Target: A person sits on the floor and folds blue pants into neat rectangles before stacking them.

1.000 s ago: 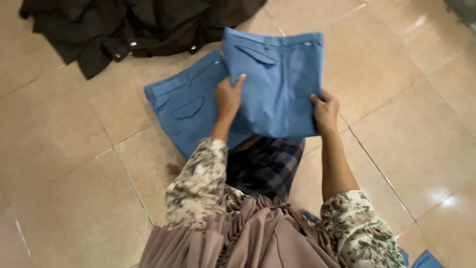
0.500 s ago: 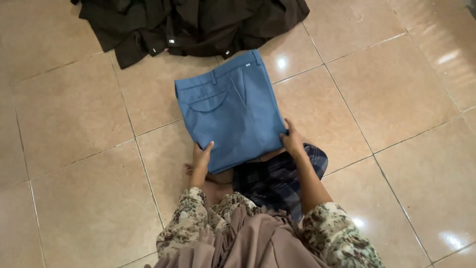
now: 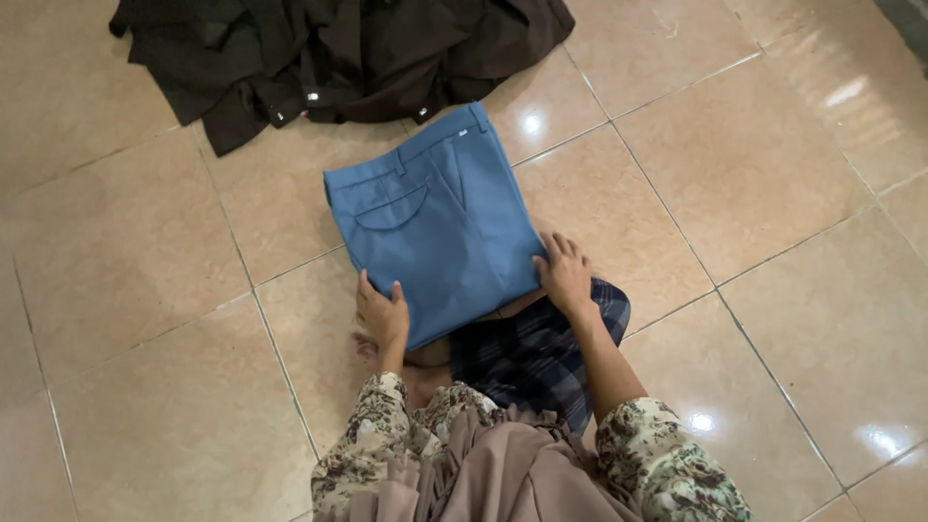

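A pair of blue trousers (image 3: 435, 222) lies folded into a compact rectangle on the tiled floor, waistband and back pocket facing up at the far end. My left hand (image 3: 383, 314) grips its near left corner. My right hand (image 3: 565, 273) rests flat on the near right corner, fingers spread. Both arms wear floral sleeves.
A heap of dark clothing (image 3: 338, 53) lies on the floor beyond the trousers. A dark plaid cloth (image 3: 541, 353) covers my lap just under the trousers' near edge. Beige glossy tiles (image 3: 773, 193) stretch out on every side.
The trousers were held up, half unfolded, a second ago. Now they are folded over and laid flat on the floor, with both hands at their near corners.
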